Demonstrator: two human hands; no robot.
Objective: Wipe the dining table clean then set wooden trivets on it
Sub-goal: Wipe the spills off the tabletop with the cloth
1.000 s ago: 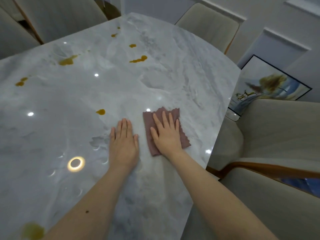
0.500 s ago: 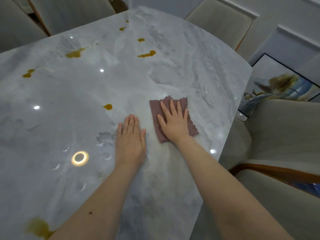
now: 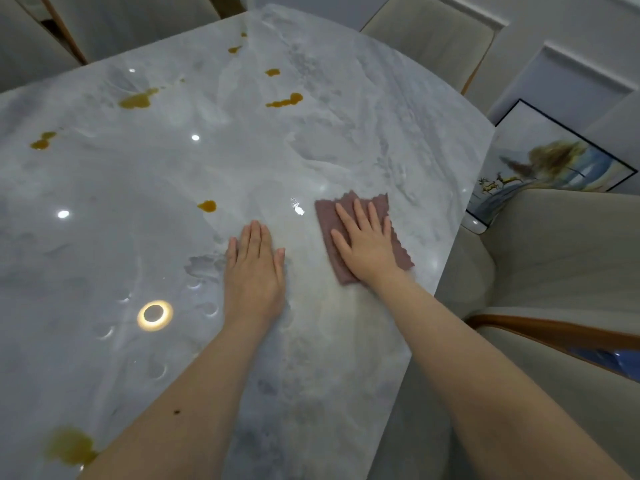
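A glossy grey marble dining table fills the view. My right hand presses flat, fingers straight, on a mauve cleaning cloth near the table's right edge. My left hand lies flat on the bare marble just left of the cloth, holding nothing. Several amber spills dot the surface: one small spot just beyond my left hand, a streak farther back, a blotch at the back left, and a smear near the front left edge. No trivets are in view.
Beige upholstered chairs stand around the table: one close at the right, one at the far right corner, others at the back left. A framed picture leans against the wall on the floor at the right.
My right hand has slid the cloth away from me and to the right along the table's right side. The left hand stays flat on the marble, and the gap between the hands has widened.
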